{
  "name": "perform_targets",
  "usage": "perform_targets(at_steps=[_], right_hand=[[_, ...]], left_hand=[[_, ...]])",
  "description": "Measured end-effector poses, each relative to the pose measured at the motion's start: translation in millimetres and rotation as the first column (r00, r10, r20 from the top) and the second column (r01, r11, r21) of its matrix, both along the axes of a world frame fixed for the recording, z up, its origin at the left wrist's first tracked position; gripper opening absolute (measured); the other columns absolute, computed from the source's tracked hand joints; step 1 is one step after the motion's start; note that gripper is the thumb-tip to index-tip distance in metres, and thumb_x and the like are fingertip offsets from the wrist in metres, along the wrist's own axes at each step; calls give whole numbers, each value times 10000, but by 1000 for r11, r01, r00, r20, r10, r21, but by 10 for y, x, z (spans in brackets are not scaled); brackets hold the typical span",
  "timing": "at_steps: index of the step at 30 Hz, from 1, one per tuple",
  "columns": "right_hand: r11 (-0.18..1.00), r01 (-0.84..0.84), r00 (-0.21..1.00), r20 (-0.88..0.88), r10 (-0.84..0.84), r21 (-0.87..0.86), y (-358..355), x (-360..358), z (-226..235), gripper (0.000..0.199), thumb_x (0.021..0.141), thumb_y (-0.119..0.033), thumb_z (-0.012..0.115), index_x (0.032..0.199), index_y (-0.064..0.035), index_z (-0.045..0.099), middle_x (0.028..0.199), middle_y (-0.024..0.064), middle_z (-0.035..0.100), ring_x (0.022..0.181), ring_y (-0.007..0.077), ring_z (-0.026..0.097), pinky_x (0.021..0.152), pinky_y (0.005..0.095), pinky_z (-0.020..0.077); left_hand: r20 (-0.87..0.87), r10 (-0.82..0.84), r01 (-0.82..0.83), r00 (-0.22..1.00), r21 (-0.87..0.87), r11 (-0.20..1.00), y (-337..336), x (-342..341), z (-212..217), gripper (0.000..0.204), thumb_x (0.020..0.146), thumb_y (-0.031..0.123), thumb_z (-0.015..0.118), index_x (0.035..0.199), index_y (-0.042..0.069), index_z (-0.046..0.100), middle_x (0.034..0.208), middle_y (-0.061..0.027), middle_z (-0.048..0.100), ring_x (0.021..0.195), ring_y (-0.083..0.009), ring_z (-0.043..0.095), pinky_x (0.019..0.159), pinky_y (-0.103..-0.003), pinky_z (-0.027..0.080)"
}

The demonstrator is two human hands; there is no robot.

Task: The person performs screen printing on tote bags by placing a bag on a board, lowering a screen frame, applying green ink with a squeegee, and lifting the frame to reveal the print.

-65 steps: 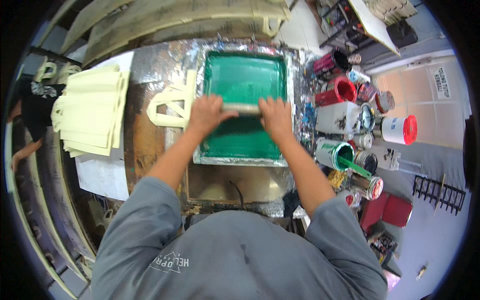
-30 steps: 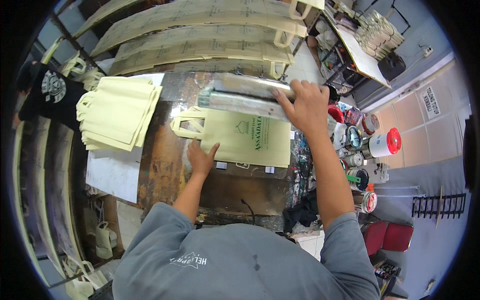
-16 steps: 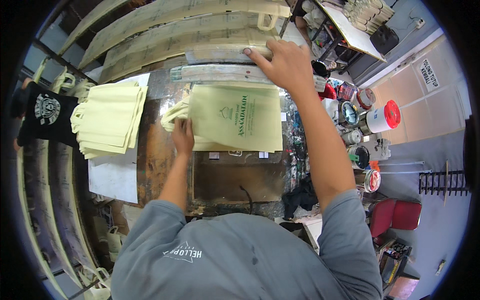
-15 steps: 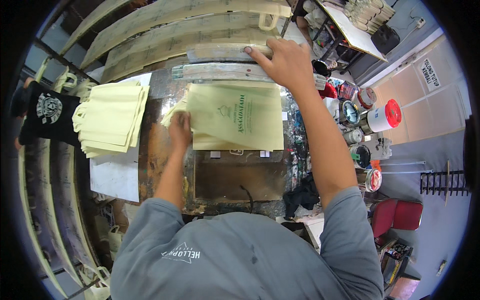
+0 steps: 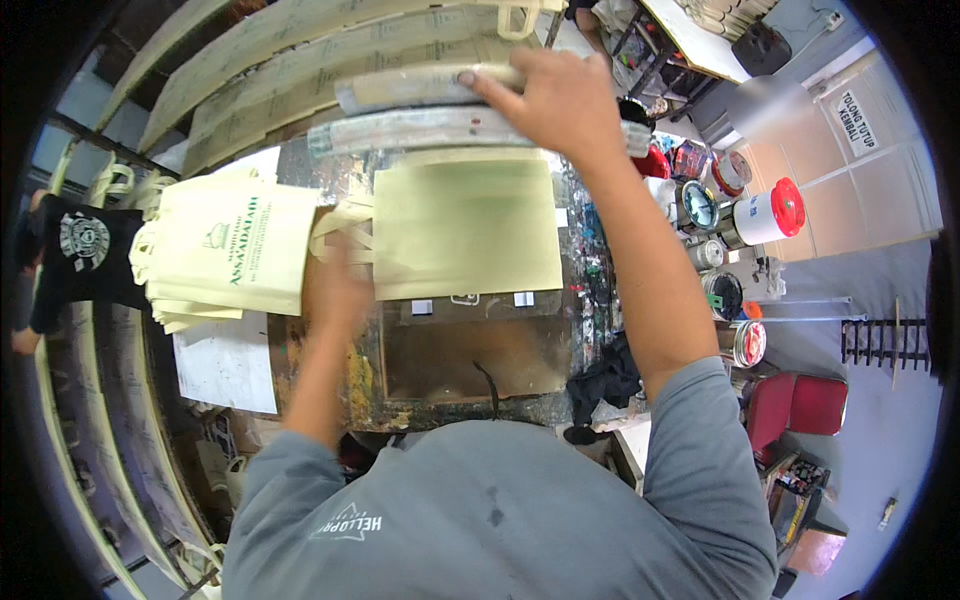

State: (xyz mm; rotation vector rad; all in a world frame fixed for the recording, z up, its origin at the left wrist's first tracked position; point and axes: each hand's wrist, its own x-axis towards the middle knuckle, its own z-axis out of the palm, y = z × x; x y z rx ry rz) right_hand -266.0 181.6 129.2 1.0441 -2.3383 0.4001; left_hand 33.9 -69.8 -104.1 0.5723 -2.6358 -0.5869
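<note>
My right hand point(image 5: 565, 105) grips the upper edge of a raised screen-printing frame point(image 5: 420, 132), its thumb along the near side. Below the frame, an unprinted pale yellow cloth bag point(image 5: 465, 225) lies flat on the board. The bag's handles point(image 5: 345, 225) stick out to its left. Smeared by motion, my left hand point(image 5: 338, 285) is beside those handles, its fingers too blurred to read. To the left, a bag printed in green point(image 5: 235, 245) lies on a pile of similar bags.
Paint tubs and cans point(image 5: 765, 215) crowd the right edge of the table. A black cloth point(image 5: 605, 378) lies near the front right corner. A person in a black shirt point(image 5: 88, 250) stands at far left. Racks point(image 5: 300, 85) with printed bags line the far side.
The printed bag has gone from over the board to the pile on the left, uncovering the unprinted bag. My left hand has moved slightly left and nearer to me. My right hand stays on the frame.
</note>
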Motion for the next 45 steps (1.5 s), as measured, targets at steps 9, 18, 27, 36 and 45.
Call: perform_targets(at_steps=[9,18,27,36,45], right_hand=[[996,-33,993,113,23,83,-57,11,133,749,944,-757,579,878,-33,757,799,189,738,822,381,725,791,501,491],[995,-21,998,66,14,96,99,265,-195,673,936,-722,607,969,-60,721,894,163,734,893,368,710,808,506,487],[903,-130,901,429,-64,409,508,863,-1454,638,750,-337,931,1285,-202,611,1162,69,682,1125,322,656,940,586,445],[912,-105,914,399,-68,397,871,1531,-1984,546,767,-227,884,1248,-181,629,1130,63,662,1107,311,613,957,554,402],[965,-4,981,187,-46,262,11,168,-2634,491,708,-182,884,1141,-196,654,1052,38,639,1037,285,601,901,502,398]], left_hand=[[266,-522,546,811,-21,837,1942,-379,-1062,1226,836,915,509,1661,25,335,1761,-227,194,1631,-453,127,1239,-769,20],[-386,-10,342,923,806,484,1157,-457,610,1119,924,644,722,1681,22,181,1671,-243,378,1544,-385,394,1303,-495,294],[-162,177,218,971,901,-375,796,508,6,1317,861,988,366,1707,68,-47,1659,-329,240,1521,-500,361,1249,-565,363],[98,218,-20,971,942,-334,1067,476,-223,1292,885,967,383,1702,43,-2,1660,-304,253,1494,-464,397,1210,-525,420],[191,197,-92,962,901,-424,942,535,-317,1215,898,958,371,1662,24,235,1555,-263,448,1412,-404,515,1196,-507,446]])
